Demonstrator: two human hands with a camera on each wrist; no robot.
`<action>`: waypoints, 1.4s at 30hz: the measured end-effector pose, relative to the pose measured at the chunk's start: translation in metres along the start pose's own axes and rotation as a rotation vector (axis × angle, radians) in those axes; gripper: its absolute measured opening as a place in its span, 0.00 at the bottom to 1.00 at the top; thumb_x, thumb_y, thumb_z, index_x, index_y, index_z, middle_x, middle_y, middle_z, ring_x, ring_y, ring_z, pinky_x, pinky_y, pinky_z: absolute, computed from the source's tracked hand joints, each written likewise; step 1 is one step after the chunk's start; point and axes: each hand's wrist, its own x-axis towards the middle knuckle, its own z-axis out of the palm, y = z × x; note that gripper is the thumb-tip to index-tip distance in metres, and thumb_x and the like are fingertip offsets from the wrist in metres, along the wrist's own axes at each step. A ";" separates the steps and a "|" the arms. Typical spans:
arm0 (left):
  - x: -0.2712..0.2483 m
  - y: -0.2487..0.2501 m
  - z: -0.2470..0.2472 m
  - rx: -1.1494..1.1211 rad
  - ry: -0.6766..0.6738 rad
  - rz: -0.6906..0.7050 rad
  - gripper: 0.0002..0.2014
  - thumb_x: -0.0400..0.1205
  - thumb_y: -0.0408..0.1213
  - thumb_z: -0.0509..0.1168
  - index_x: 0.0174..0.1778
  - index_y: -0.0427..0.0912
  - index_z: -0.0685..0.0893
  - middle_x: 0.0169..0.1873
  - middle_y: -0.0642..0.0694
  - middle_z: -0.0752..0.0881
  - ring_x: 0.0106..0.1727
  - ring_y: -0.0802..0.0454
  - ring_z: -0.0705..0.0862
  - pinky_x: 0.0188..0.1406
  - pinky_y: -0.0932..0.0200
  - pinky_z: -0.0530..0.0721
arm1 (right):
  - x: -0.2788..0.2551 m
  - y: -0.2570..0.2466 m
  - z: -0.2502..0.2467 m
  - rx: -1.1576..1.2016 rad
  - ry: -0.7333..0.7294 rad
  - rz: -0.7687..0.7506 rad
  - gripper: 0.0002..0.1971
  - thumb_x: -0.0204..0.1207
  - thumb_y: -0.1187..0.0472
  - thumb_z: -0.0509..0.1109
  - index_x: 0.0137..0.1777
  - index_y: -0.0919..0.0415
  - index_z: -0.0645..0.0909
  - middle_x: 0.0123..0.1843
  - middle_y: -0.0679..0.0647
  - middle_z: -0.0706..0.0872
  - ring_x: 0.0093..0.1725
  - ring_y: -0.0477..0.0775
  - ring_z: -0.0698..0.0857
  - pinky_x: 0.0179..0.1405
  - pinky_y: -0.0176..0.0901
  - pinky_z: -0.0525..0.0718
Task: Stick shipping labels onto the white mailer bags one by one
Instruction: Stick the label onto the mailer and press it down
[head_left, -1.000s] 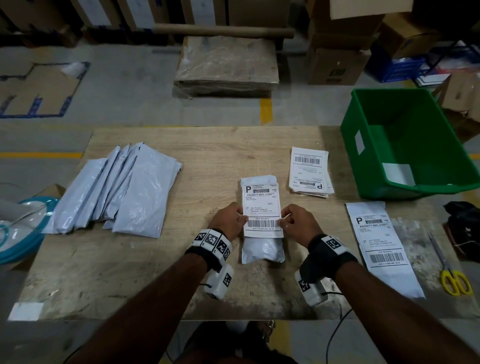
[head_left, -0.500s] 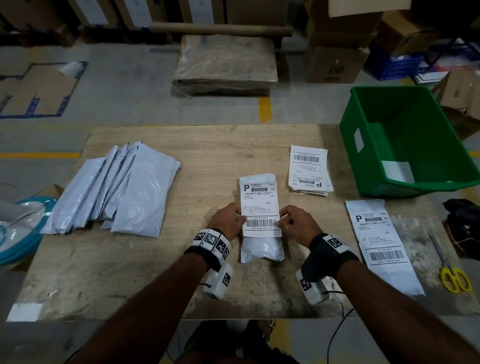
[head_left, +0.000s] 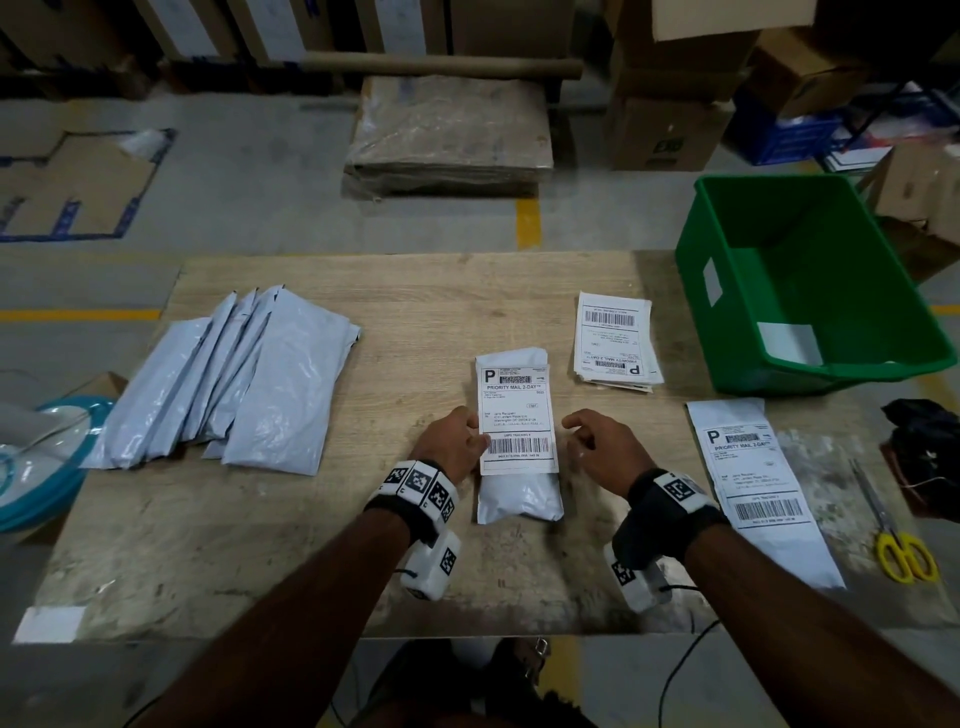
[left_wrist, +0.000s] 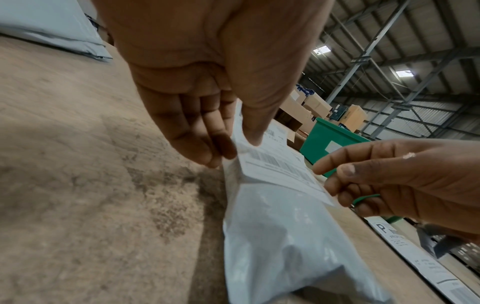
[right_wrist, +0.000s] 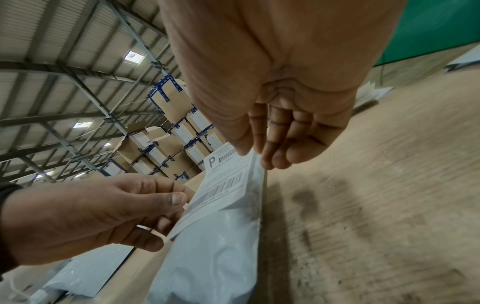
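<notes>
A white mailer bag (head_left: 519, 499) lies at the table's middle with a shipping label (head_left: 517, 415) across its upper part. My left hand (head_left: 462, 441) pinches the label's left edge, thumb on top (left_wrist: 239, 147). In the right wrist view that edge of the label (right_wrist: 223, 185) rides over the left fingers (right_wrist: 166, 224). My right hand (head_left: 584, 441) hovers just off the label's right edge with fingers loosely curled and nothing in them (right_wrist: 254, 156). The bag's lower end (left_wrist: 280, 236) is bare.
Several unlabelled mailers (head_left: 249, 384) fan out at the left. A label stack (head_left: 613, 338) sits behind the right hand, and a green bin (head_left: 696, 291) stands at the far right. A labelled mailer (head_left: 753, 478), yellow scissors (head_left: 901, 556) and a black object (head_left: 924, 447) lie at the right.
My right hand has let go of the label's right edge and drawn slightly to the right. The left hand keeps its pinch on the left edge.
</notes>
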 end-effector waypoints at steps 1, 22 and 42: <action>-0.001 0.000 -0.001 -0.002 -0.012 -0.004 0.16 0.81 0.45 0.67 0.60 0.42 0.76 0.49 0.44 0.88 0.47 0.48 0.84 0.42 0.58 0.76 | -0.001 0.000 0.000 0.008 -0.001 -0.017 0.14 0.75 0.70 0.65 0.59 0.58 0.81 0.38 0.47 0.83 0.39 0.47 0.80 0.37 0.34 0.74; -0.004 0.004 -0.015 0.110 0.089 0.045 0.15 0.80 0.35 0.63 0.63 0.42 0.75 0.56 0.41 0.81 0.52 0.46 0.83 0.51 0.52 0.82 | 0.002 0.002 -0.009 -0.074 -0.023 -0.148 0.11 0.75 0.71 0.64 0.49 0.57 0.84 0.40 0.49 0.85 0.40 0.48 0.81 0.38 0.34 0.73; 0.056 0.027 -0.023 0.275 0.018 0.186 0.25 0.83 0.43 0.62 0.77 0.47 0.70 0.70 0.38 0.68 0.70 0.41 0.70 0.69 0.49 0.75 | 0.074 -0.023 -0.012 -0.103 0.054 -0.140 0.25 0.74 0.69 0.65 0.72 0.57 0.72 0.46 0.54 0.84 0.45 0.53 0.81 0.47 0.44 0.78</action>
